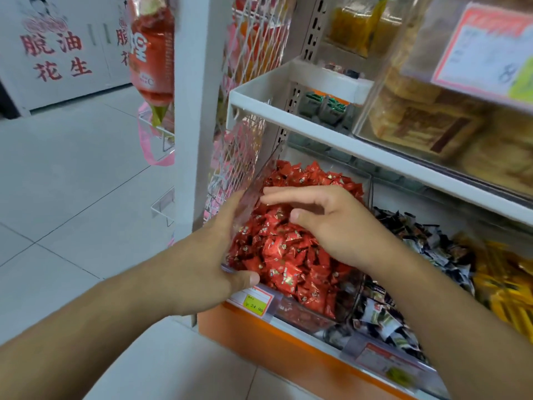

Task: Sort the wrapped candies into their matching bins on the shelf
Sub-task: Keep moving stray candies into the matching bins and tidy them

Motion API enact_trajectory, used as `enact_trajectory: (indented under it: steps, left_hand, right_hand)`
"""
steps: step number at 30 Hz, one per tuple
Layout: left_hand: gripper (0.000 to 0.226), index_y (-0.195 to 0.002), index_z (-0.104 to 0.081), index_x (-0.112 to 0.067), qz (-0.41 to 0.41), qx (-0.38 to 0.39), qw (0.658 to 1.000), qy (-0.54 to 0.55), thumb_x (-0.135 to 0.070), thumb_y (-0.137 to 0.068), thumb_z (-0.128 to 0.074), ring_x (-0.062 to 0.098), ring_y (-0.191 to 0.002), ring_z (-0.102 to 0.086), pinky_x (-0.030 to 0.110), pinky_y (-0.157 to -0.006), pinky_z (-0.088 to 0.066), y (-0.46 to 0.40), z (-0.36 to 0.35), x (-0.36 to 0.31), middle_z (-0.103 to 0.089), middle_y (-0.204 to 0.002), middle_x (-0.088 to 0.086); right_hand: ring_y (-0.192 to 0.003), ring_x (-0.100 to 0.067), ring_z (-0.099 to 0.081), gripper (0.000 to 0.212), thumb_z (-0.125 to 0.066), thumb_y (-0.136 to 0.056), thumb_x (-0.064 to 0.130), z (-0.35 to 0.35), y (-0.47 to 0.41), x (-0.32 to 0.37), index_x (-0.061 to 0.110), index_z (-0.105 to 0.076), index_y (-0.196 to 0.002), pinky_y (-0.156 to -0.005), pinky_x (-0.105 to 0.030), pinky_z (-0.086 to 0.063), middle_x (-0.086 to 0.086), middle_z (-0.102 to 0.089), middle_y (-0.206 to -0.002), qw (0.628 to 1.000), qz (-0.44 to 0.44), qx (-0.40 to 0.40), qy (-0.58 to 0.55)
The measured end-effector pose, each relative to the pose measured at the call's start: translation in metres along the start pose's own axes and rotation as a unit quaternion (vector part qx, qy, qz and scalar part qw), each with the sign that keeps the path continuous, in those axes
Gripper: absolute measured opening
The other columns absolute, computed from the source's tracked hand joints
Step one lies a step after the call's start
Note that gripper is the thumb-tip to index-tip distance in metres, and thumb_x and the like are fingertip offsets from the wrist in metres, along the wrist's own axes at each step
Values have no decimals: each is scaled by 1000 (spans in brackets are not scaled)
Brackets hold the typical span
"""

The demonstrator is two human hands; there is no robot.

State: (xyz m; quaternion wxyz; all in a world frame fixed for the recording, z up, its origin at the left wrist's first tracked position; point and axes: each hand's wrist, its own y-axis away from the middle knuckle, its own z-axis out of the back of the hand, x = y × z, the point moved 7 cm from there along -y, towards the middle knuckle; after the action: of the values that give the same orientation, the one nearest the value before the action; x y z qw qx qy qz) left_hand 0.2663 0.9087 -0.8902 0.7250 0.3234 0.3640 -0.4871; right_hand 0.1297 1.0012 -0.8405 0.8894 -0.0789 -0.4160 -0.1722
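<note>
A clear plastic bin (pixel 302 314) on the lower shelf is heaped with red wrapped candies (pixel 288 255). My left hand (pixel 207 255) grips the bin's left front corner, thumb curled over the rim and fingers along its outer side wall. My right hand (pixel 326 223) hovers over the red heap with fingers stretched leftward and thumb apart; nothing shows in it. To the right, a second bin holds black and white wrapped candies (pixel 403 284), and further right lie yellow wrapped sticks (pixel 504 284).
A white shelf board (pixel 317 125) overhangs the bins, carrying clear boxes of pastries (pixel 432 125). A white wire grid (pixel 245 125) closes the shelf's left end. Price tags (pixel 253 301) line the orange shelf front (pixel 288 350). Tiled floor lies to the left.
</note>
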Motion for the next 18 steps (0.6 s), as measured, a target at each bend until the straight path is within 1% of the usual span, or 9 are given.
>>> enact_trajectory:
  steps: [2, 4, 5, 7, 8, 10, 12, 14, 18]
  left_hand:
    - [125, -151, 21, -57, 20, 6, 998, -55, -38, -84, -82, -4, -149, -19, 17, -116, -23, 7, 0, 10, -9, -162, -34]
    - [129, -154, 22, -49, 7, -40, 991, -131, -42, -80, -84, 4, -154, -7, 24, -119, -15, 5, 4, 1, 1, -168, -21]
    - [130, -157, 18, -43, -32, -83, 979, -185, -41, -78, -85, 6, -154, -3, 25, -121, -12, 5, 8, -9, 5, -167, -19]
    - [116, -162, -5, -36, -137, -134, 944, -270, -34, -78, -84, 12, -154, -5, 33, -125, -16, 6, 5, -36, -2, -167, -12]
    - [100, -160, -21, -34, -188, -129, 929, -290, -30, -81, -80, 13, -154, -10, 38, -124, -21, 6, -2, -50, -11, -166, -10]
    - [66, -150, -45, -35, -263, -62, 918, -291, -29, -90, -72, 8, -150, -23, 38, -122, -29, -3, -28, -71, -27, -159, -16]
    - [47, -146, -52, -37, -275, 31, 919, -279, -36, -100, -62, -2, -145, -26, 27, -121, -26, -19, -59, -81, -32, -156, -24]
    - [46, -147, -53, -33, -262, 97, 921, -271, -44, -102, -57, -4, -146, -20, 20, -122, -19, -38, -82, -80, -29, -158, -22]
    - [44, -137, -62, -38, -232, 132, 911, -315, -53, -96, -62, 0, -145, -15, 15, -121, -12, -63, -93, -58, -34, -153, -20]
  right_hand:
    - [-139, -17, -53, 55, -49, -104, -4, 2, 12, -2, 42, -75, -119, -111, -48, -49, 31, -59, -139, 1000, -9, -5, -3]
    - [-126, -46, -58, 53, -50, -105, 1, 12, 26, -8, 47, -73, -117, -97, -65, -53, 22, -66, -134, 999, -28, -36, 9]
    - [-123, -43, -60, 49, -52, -105, 5, 20, 35, -12, 49, -72, -116, -100, -63, -52, 19, -68, -131, 997, -41, -55, 30]
    - [-134, -13, -56, 38, -61, -103, 16, 38, 59, -20, 49, -68, -119, -114, -40, -46, 27, -62, -135, 989, -70, -92, 95]
    - [-138, -2, -48, 34, -65, -101, 21, 46, 71, -23, 49, -66, -122, -118, -32, -38, 29, -56, -141, 983, -86, -106, 124]
    - [-143, 3, -39, 33, -69, -99, 31, 54, 91, -32, 47, -64, -126, -122, -29, -31, 28, -49, -149, 974, -124, -117, 147]
    - [-144, 4, -36, 31, -70, -97, 38, 56, 100, -40, 45, -65, -128, -123, -29, -28, 27, -47, -151, 970, -148, -124, 147]
    - [-144, 3, -36, 27, -69, -97, 41, 57, 102, -44, 43, -67, -124, -123, -31, -29, 28, -48, -150, 969, -160, -134, 134]
    - [-144, -1, -38, 23, -71, -95, 44, 62, 102, -50, 41, -68, -118, -122, -33, -30, 28, -49, -149, 967, -171, -140, 126]
